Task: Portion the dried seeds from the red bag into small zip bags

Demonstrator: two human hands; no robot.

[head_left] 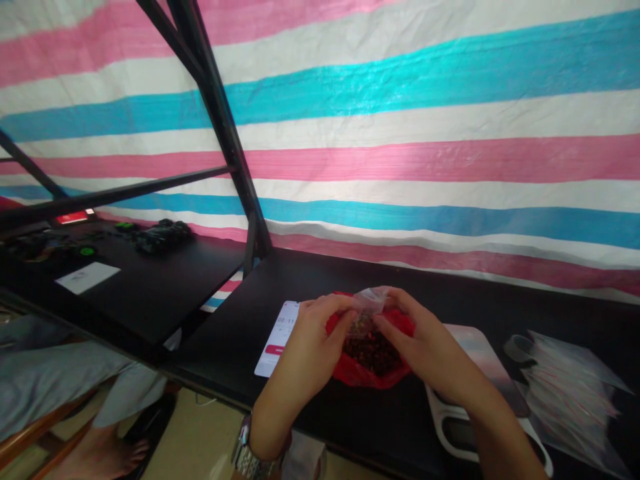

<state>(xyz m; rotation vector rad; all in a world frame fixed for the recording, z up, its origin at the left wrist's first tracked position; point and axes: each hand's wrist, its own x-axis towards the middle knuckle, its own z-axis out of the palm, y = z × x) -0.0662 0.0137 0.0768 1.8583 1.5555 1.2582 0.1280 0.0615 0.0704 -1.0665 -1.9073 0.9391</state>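
A small clear plastic bag is pinched between my two hands, with some small contents showing in its lower part. My left hand grips its left side with thumb and fingers closed. On the other side, my right hand pinches the bag's right edge. Just beneath them lies an open red plastic bag on the black table, holding a heap of small dark brown pieces. What the pieces are, I cannot make out.
A phone with a running timer lies left of the red bag. To the right are a white kitchen scale, partly behind my right forearm, a roll of tape and a pile of clear zip bags. A person's leg shows at lower left.
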